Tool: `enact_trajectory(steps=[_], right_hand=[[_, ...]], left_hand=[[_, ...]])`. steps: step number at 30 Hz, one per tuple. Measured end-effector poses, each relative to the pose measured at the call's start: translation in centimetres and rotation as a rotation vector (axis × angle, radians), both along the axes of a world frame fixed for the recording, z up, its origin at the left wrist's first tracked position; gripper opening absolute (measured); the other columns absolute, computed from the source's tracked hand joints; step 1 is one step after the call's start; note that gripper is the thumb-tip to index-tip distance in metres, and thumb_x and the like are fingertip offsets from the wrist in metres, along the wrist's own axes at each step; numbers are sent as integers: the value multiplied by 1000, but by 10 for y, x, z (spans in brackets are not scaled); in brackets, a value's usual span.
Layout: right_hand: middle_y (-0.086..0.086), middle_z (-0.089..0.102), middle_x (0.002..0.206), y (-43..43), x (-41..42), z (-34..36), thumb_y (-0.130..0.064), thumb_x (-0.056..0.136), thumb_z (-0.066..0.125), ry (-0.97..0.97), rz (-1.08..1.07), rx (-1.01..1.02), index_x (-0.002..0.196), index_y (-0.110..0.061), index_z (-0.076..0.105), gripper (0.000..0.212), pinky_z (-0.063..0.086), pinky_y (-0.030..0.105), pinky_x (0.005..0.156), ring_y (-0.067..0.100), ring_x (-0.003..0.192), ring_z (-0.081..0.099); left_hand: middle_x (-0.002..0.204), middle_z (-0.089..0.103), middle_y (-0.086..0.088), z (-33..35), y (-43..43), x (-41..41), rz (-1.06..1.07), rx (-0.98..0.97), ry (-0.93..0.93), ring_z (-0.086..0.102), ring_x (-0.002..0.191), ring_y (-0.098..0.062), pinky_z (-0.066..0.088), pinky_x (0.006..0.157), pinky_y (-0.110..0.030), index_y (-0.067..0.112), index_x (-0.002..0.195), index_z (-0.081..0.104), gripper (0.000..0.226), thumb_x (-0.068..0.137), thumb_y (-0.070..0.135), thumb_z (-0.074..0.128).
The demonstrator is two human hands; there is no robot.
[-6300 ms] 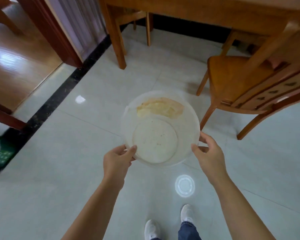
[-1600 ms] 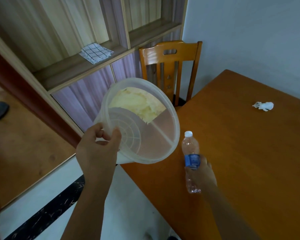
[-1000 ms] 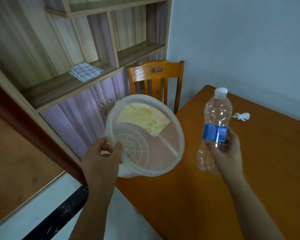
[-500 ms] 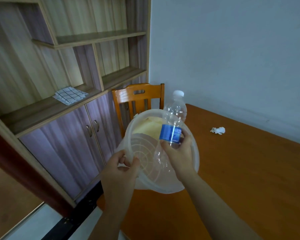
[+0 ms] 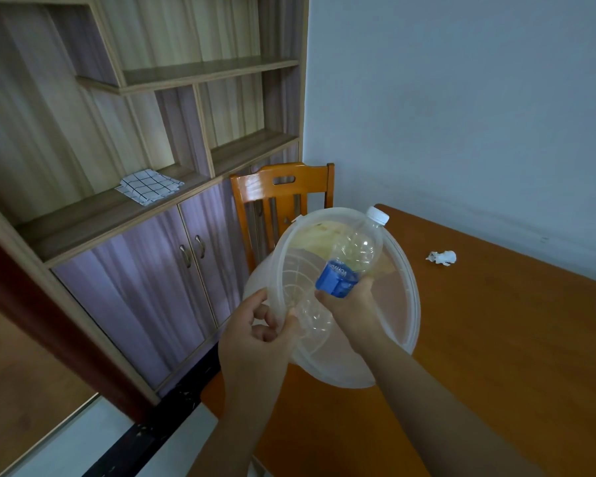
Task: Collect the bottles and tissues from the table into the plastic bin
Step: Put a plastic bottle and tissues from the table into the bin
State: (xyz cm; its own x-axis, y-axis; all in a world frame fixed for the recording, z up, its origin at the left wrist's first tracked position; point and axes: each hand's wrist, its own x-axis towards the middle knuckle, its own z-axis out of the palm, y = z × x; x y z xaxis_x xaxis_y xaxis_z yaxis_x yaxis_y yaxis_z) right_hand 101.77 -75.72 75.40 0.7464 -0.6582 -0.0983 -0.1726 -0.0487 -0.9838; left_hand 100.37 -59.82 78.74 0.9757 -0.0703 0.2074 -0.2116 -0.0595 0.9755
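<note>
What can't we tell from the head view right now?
- Table: its near and right parts run off the frame, so more bottles or tissues there are unknown.
- Bottle: its base is blurred behind the bin wall.
- Yellowish patch in the bin: unidentifiable.
- Tissue: too small for detail.

clear bottle [image 5: 350, 266] tilted in bin [image 5: 405, 297] | crumpled tissue [image 5: 443, 258] on table [image 5: 496, 339]

A pale blue-grey wall [image 5: 461, 115] rises behind the orange-brown wooden surface [image 5: 496, 356]. At the surface's far end stands an orange wooden chair [image 5: 283, 191] with a slotted backrest. To the left is a wood-grain shelving unit [image 5: 186, 74] over purple-toned cabinet doors [image 5: 172, 270] with metal handles. A folded checked cloth [image 5: 148, 185] lies on its ledge. Pale floor tile [image 5: 83, 438] shows below, edged by a dark strip.
</note>
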Motion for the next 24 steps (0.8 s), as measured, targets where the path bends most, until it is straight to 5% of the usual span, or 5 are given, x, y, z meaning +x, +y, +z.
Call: enact_trajectory(steps=[4, 13, 18, 22, 24], right_hand=[[-8, 51, 87, -5, 1, 0, -12, 71, 73, 51, -19, 11, 118, -9, 31, 63, 40, 12, 48, 5, 72, 55], [1, 53, 95, -12, -4, 2, -12, 72, 72, 136, 12, 138, 117, -8, 39, 55, 49, 41, 71, 15, 76, 53], [3, 52, 102, -17, -15, 10, -15, 73, 72, 97, -62, -26, 118, -9, 35, 59, 43, 26, 62, 14, 82, 52], [5, 48, 120, -20, -28, 18, -15, 71, 75, 97, -76, -148, 128, -13, 30, 72, 49, 37, 85, 21, 106, 50], [5, 47, 125, -20, -35, 21, -16, 72, 74, 120, -56, -212, 130, -13, 29, 73, 46, 32, 83, 18, 105, 48]], left_hand=[[78, 62, 6, -2, 1, -2, 1, -30, -2, 65, 63, -12, 52, 48, -15, 50, 93, 52, 51, 73, 10, 76], [77, 63, -3, -2, 5, -4, 28, -30, 7, 63, 62, -18, 52, 48, -15, 42, 100, 56, 41, 74, 15, 74], [76, 64, -1, -4, 8, -2, 42, -43, 55, 65, 55, -5, 47, 44, -10, 28, 102, 63, 33, 76, 11, 72], [68, 61, 8, -6, 9, 2, 90, -90, 116, 61, 50, 1, 46, 43, -10, 29, 97, 63, 30, 76, 9, 72], [67, 62, 7, -6, 10, 3, 97, -83, 131, 61, 49, 1, 47, 43, -10, 23, 102, 64, 30, 77, 9, 72]])
